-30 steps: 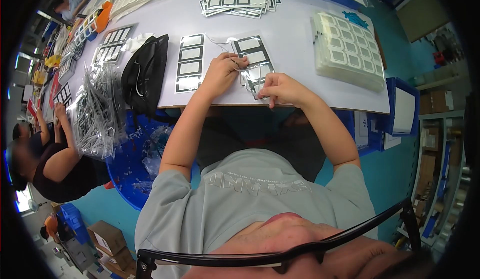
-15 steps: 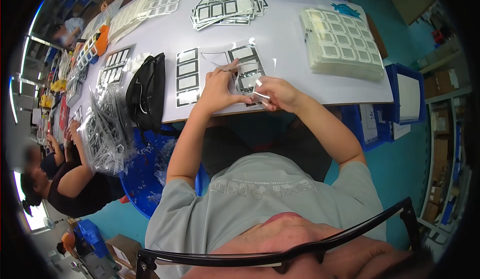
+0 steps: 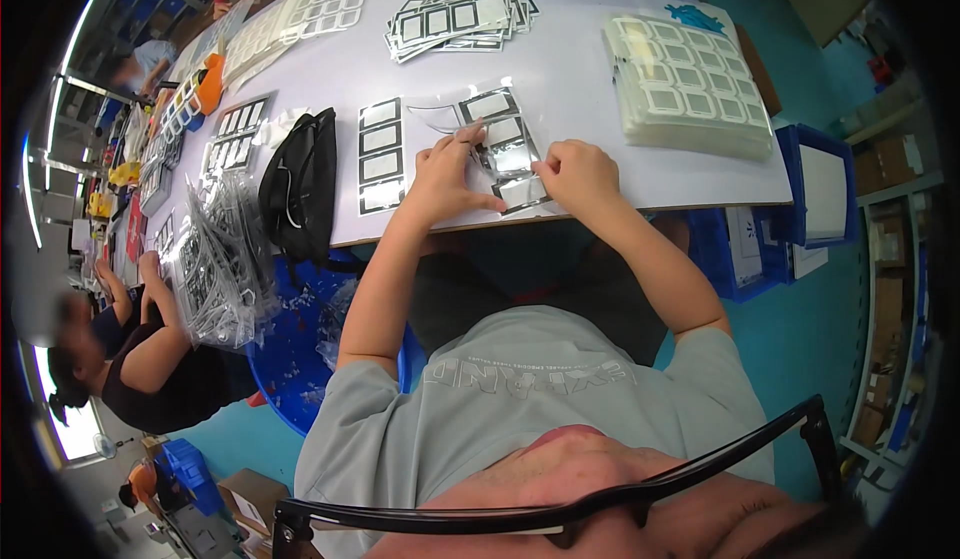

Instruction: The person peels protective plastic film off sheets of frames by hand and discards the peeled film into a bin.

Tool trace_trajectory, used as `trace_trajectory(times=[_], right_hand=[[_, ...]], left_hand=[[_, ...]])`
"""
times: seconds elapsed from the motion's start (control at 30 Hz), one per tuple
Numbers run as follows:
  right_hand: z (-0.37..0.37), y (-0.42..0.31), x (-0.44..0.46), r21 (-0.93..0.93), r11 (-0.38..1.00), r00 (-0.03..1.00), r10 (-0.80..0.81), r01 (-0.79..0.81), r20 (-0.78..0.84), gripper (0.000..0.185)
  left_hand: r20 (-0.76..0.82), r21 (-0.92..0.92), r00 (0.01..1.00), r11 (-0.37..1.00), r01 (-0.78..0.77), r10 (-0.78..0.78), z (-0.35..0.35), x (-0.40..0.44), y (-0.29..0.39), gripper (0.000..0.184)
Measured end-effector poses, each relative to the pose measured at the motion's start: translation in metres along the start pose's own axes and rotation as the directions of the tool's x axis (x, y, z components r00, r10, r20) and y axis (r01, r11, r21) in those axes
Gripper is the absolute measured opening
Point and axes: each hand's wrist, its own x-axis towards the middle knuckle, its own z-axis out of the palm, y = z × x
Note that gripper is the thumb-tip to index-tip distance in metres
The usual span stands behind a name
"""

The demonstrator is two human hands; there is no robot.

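Observation:
A strip of black-framed panels (image 3: 508, 147) lies tilted near the table's front edge, with clear film around it. My left hand (image 3: 448, 176) rests on its left side, thumb and fingers spread apart. At the strip's right edge my right hand (image 3: 578, 179) has its fingers pressed together in a pinch; what is between them is too small to name. A second framed strip (image 3: 381, 155) lies flat to the left of my left hand. Beyond both hands is a loose pile of similar strips (image 3: 455, 21).
A stack of clear trays (image 3: 690, 89) stands at the right, with blue pieces (image 3: 695, 19) behind it. On the left are a black pouch (image 3: 300, 184) and a heap of clear bags (image 3: 222, 264) overhanging the table edge. Co-workers sit further left. Blue bins stand at the right.
My right hand has moved up and right along the strip, away from the front edge. The strip's lower end now shows uncovered. My left hand stays spread on the left side.

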Motion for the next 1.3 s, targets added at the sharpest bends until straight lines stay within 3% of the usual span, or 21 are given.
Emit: trace_trajectory(times=[0.13, 0.23, 0.27, 0.33, 0.37, 0.4, 0.47, 0.57, 0.67, 0.87, 0.97, 1.07, 1.17, 1.3], right_hand=[[-0.007, 0.008, 0.013, -0.055, 0.995, 0.997, 0.076, -0.078, -0.026, 0.028], [-0.013, 0.008, 0.020, -0.028, 0.995, 0.987, 0.098, -0.095, 0.125, 0.028], [-0.012, 0.006, 0.017, -0.032, 0.997, 0.995, 0.073, -0.071, 0.061, 0.033], [-0.008, -0.010, 0.007, -0.041, 0.999, 0.997, 0.017, -0.020, -0.071, 0.050], [-0.015, -0.018, 0.005, -0.007, 0.999, 0.998, 0.052, -0.052, -0.022, 0.080], [-0.014, -0.019, 0.005, -0.081, 0.990, 0.981, -0.128, 0.117, -0.144, 0.077], [-0.008, -0.019, 0.006, -0.278, 0.869, 0.810, -0.486, 0.409, -0.328, 0.074], [-0.002, -0.013, 0.017, -0.060, 0.652, 0.653, -0.757, 0.756, -0.004, 0.066], [-0.009, -0.023, 0.019, 0.071, 0.755, 0.710, -0.641, 0.652, 0.291, 0.060], [0.004, -0.029, 0.031, 0.327, 0.825, 0.704, -0.564, 0.460, 0.432, 0.063], [0.003, -0.028, 0.043, 0.086, 0.864, 0.667, -0.442, 0.495, 0.600, 0.049], [-0.008, -0.036, 0.035, -0.078, 0.839, 0.703, -0.397, 0.539, 0.590, 0.038], [-0.003, -0.028, 0.030, -0.034, 0.779, 0.704, -0.547, 0.626, 0.453, 0.034], [-0.003, -0.033, 0.029, 0.152, 0.886, 0.751, -0.453, 0.437, 0.481, 0.029]], left_hand=[[0.005, 0.002, 1.000, 1.000, -0.017, 0.017, 0.002, -0.001, -0.005, 0.137], [0.001, -0.004, 1.000, 1.000, -0.022, 0.022, 0.000, -0.002, -0.005, 0.136], [-0.002, -0.007, 1.000, 1.000, -0.024, 0.024, 0.000, -0.002, -0.005, 0.136], [-0.001, -0.015, 1.000, 0.999, -0.029, 0.029, 0.001, -0.002, -0.006, 0.136], [-0.002, -0.019, 1.000, 0.999, -0.027, 0.027, 0.001, -0.003, -0.008, 0.136], [-0.009, -0.026, 0.999, 0.999, -0.039, 0.039, 0.002, -0.003, -0.010, 0.136], [-0.026, -0.041, 0.998, 0.997, -0.059, 0.058, 0.005, -0.003, -0.013, 0.136], [-0.003, -0.052, 0.999, 0.998, -0.034, 0.034, 0.003, -0.003, -0.012, 0.137], [-0.025, -0.069, 0.998, 0.996, -0.051, 0.050, 0.007, -0.004, -0.016, 0.138], [-0.002, -0.106, 0.999, 0.993, -0.045, 0.045, 0.004, -0.004, -0.016, 0.142], [-0.024, -0.079, 0.998, 0.995, -0.067, 0.066, 0.006, -0.003, -0.020, 0.140], [-0.048, -0.073, 0.995, 0.993, -0.094, 0.090, 0.009, -0.002, -0.023, 0.138], [-0.028, -0.085, 0.996, 0.993, -0.084, 0.082, 0.006, -0.002, -0.023, 0.138], [-0.021, -0.081, 0.997, 0.994, -0.070, 0.068, 0.006, -0.002, -0.021, 0.138]])
